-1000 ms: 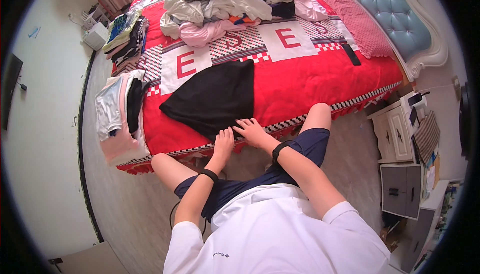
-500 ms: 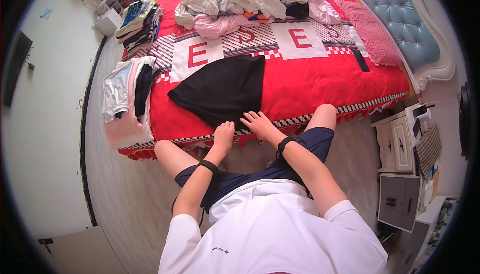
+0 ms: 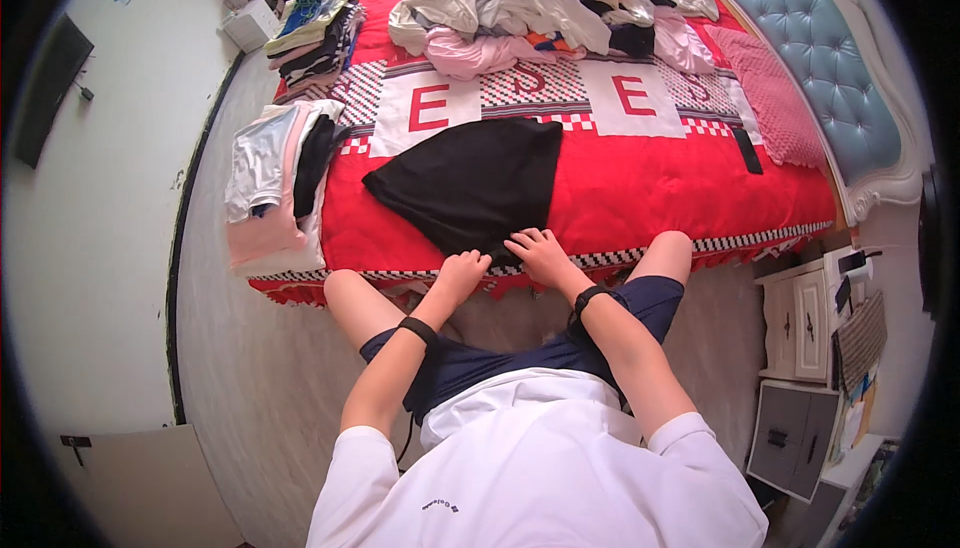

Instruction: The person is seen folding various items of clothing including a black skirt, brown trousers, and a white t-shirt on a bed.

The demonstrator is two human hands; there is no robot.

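1. Kneeling at the near edge of the bed (image 3: pixel 640 188), both forearms reaching forward onto the red cover.
2. Pressing the left hand (image 3: pixel 462 272) down on the near tip of the black garment (image 3: pixel 475 183), fingers curled loosely over the cloth; pinching or merely resting, cannot tell from here.
3. Laying the right hand (image 3: pixel 538 253) just beside it on the same tip, fingers spread fairly wide and flat, seemingly pinning the fabric so it lies smooth.
4. Lying spread across the near half of the bed, that black garment, widening toward the middle and narrowing to the edge under both hands, probably laid flat for smoothing.
5. Sitting at the left edge of the bed, a folded stack (image 3: pixel 270 188) of pale and pink pieces with one dark item on top, apparently kept apart from the rest.
6. Resting at the far left corner, a second stack of patterned folded clothes (image 3: pixel 312 28).
7. Sprawling across the far side, a loose heap of clothes (image 3: pixel 540 3), unsorted and well apart from the hands.
8. Standing off the right side of the bed, a white nightstand (image 3: pixel 805 313).
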